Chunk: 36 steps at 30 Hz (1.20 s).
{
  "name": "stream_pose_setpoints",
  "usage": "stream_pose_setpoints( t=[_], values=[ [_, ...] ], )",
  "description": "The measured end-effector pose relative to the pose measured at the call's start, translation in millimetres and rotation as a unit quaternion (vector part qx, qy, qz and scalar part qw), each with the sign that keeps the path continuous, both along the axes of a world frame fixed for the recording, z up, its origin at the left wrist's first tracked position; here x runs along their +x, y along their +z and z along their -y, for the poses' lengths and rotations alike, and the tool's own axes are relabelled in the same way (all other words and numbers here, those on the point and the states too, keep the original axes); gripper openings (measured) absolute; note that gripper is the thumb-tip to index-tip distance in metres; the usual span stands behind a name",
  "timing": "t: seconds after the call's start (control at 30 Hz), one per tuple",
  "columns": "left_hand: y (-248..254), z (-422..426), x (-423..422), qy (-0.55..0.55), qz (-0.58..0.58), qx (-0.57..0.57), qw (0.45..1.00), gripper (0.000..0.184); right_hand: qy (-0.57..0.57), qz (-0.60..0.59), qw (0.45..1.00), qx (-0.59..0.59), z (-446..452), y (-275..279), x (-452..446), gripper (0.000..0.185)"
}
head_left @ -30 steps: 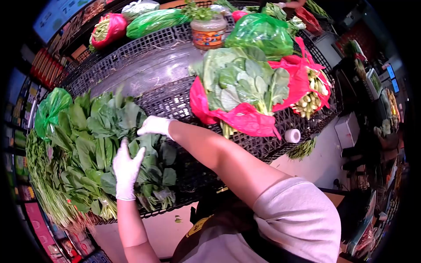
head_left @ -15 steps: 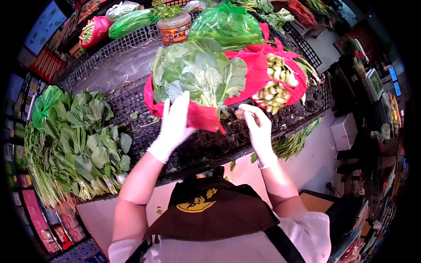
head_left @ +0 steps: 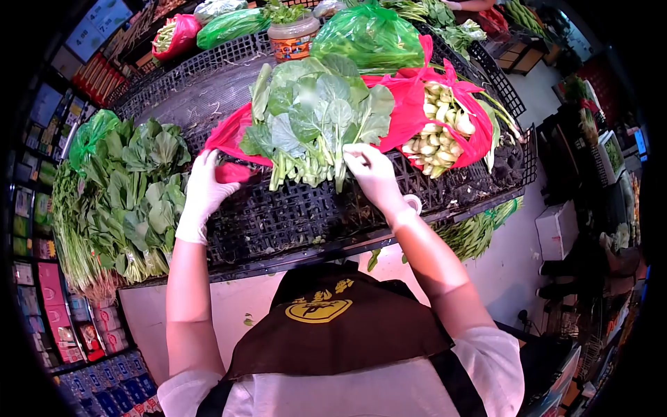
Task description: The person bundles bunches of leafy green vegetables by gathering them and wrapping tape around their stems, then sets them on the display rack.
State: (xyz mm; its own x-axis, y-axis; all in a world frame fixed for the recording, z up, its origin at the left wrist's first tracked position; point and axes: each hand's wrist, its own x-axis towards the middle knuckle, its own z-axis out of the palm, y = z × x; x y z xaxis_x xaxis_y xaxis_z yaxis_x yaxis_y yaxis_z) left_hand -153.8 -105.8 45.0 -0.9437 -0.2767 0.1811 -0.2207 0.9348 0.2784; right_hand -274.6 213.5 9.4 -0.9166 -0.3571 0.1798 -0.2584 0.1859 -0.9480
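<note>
A bunch of leafy greens [head_left: 313, 118] lies on the black crate tray with its cut stems toward me. A red plastic bag [head_left: 233, 132] shows beneath it and out to its left. My left hand [head_left: 203, 194], in a white glove, grips the bag's loose edge left of the stems. At the right side of the stems, my gloved right hand [head_left: 374, 174] has its fingers curled in against them; the fingertips are partly hidden. A white ring like a tape roll [head_left: 413, 203] sits at my right wrist. Beside the greens is a red bag of pale-stemmed vegetables [head_left: 441, 132].
The black plastic crate tray [head_left: 278, 215] spans the front. More leafy greens [head_left: 142, 187] are piled at the left. Behind stand a jar [head_left: 292, 40] with greens on top and green bags [head_left: 368, 38]. A person's arm [head_left: 472, 5] shows at the far back.
The red bag's front has been drawn off the stems to the left by my left hand, baring them. My right hand has moved left to the stems. The whole view has shifted slightly.
</note>
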Motion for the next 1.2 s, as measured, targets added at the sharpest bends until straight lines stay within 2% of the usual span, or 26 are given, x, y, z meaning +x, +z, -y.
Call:
stream_pose_setpoints(
  t=[0.07, 0.1, 0.13, 0.2, 0.23, 0.33, 0.37, 0.4, 0.47, 0.57, 0.63, 0.67, 0.7, 0.73, 0.77, 0.8, 0.87, 0.9, 0.93, 1.0, 1.07, 1.1, 1.13, 1.2],
  values=[
    [32.4, -22.9, 5.3, -0.062, 0.032, 0.056, 0.996, 0.085, -0.001, 0.069, 0.988, 0.140, 21.4, 13.3, -11.2, 0.051],
    [52.0, -40.7, 11.4, -0.073, 0.077, -0.001, 0.994, 0.083, -0.023, 0.006, 0.969, 0.248, 31.8, 16.9, -14.3, 0.071],
    [64.8, -54.5, 16.5, -0.083, 0.123, -0.058, 0.987, 0.082, -0.002, -0.013, 0.956, 0.294, 38.8, 21.6, -14.1, 0.073],
    [66.3, -60.0, 19.0, -0.137, 0.143, 0.046, 0.979, 0.075, 0.040, -0.052, 0.920, 0.385, 49.5, 31.2, -12.8, 0.075],
    [66.0, -62.0, 18.5, -0.165, 0.100, 0.088, 0.977, 0.069, 0.028, -0.062, 0.924, 0.378, 53.2, 29.6, -13.9, 0.067],
    [44.2, -68.0, 1.0, -0.117, 0.030, 0.295, 0.948, 0.049, 0.064, 0.042, 0.953, 0.293, 50.3, 36.6, -37.1, 0.058],
    [30.5, -68.9, -9.0, -0.105, 0.035, 0.430, 0.896, 0.040, 0.075, 0.025, 0.949, 0.306, 49.5, 32.3, -45.0, 0.052],
    [35.0, -74.5, -18.0, -0.084, 0.093, 0.499, 0.857, 0.041, 0.095, 0.060, 0.949, 0.294, 49.6, 27.8, -51.6, 0.050],
    [19.2, -78.6, -37.9, -0.051, 0.154, 0.667, 0.727, 0.045, 0.132, 0.130, 0.946, 0.267, 49.4, 23.4, -61.5, 0.045],
    [-12.4, -85.4, -68.2, -0.036, 0.189, 0.797, 0.572, 0.053, 0.127, 0.132, 0.958, 0.219, 51.3, 40.0, -56.7, 0.039],
    [-21.8, -94.6, -92.1, -0.067, 0.162, 0.876, 0.450, 0.054, 0.125, 0.088, 0.963, 0.221, 55.1, 53.0, -46.7, 0.041],
    [-25.9, -97.7, -103.6, -0.080, 0.149, 0.907, 0.385, 0.055, 0.103, 0.028, 0.965, 0.239, 56.2, 62.5, -35.2, 0.046],
    [-31.9, -88.2, -111.5, -0.076, 0.178, 0.888, 0.417, 0.055, 0.109, -0.003, 0.956, 0.273, 60.7, 72.5, -26.2, 0.049],
    [-41.2, -89.7, -119.1, -0.044, 0.145, 0.905, 0.397, 0.046, 0.116, -0.035, 0.944, 0.306, 65.3, 76.4, -20.1, 0.053],
    [-49.4, -85.9, -122.9, -0.053, 0.136, 0.892, 0.428, 0.040, 0.116, -0.051, 0.930, 0.346, 69.1, 73.2, -17.9, 0.046],
    [-46.7, -83.9, -123.4, -0.063, 0.126, 0.877, 0.460, 0.035, 0.078, -0.014, 0.962, 0.262, 65.2, 73.7, -15.3, 0.043],
    [-45.0, -85.3, -118.3, -0.022, 0.109, 0.868, 0.484, 0.031, -0.001, 0.060, 0.995, 0.084, 52.1, 74.7, -7.3, 0.039],
    [-40.9, -86.5, -113.7, -0.001, 0.099, 0.863, 0.495, 0.029, -0.099, 0.046, 0.989, 0.098, 42.0, 70.0, -6.2, 0.034],
    [-38.4, -86.2, -111.3, 0.000, 0.104, 0.863, 0.495, 0.028, -0.128, 0.032, 0.985, 0.111, 33.4, 57.5, -8.0, 0.036],
    [-36.9, -86.1, -107.0, 0.002, 0.112, 0.862, 0.495, 0.027, -0.016, 0.203, 0.969, 0.138, 22.3, 44.0, 7.4, 0.038],
    [-45.0, -89.8, -108.5, -0.011, 0.117, 0.862, 0.493, 0.027, 0.060, 0.249, 0.964, 0.075, 32.4, 29.2, 21.3, 0.033],
    [-47.4, -91.4, -109.3, -0.017, 0.117, 0.862, 0.492, 0.027, 0.030, 0.219, 0.975, -0.006, 39.9, -2.1, 19.4, 0.030],
    [-46.9, -92.3, -107.8, -0.032, 0.122, 0.851, 0.510, 0.028, 0.004, 0.198, 0.980, -0.024, 45.9, -16.7, 19.4, 0.029],
    [-41.4, -91.5, -101.3, -0.061, 0.131, 0.824, 0.547, 0.030, -0.045, 0.067, 0.996, -0.023, 49.7, -19.0, 30.0, 0.029]
  ],
)
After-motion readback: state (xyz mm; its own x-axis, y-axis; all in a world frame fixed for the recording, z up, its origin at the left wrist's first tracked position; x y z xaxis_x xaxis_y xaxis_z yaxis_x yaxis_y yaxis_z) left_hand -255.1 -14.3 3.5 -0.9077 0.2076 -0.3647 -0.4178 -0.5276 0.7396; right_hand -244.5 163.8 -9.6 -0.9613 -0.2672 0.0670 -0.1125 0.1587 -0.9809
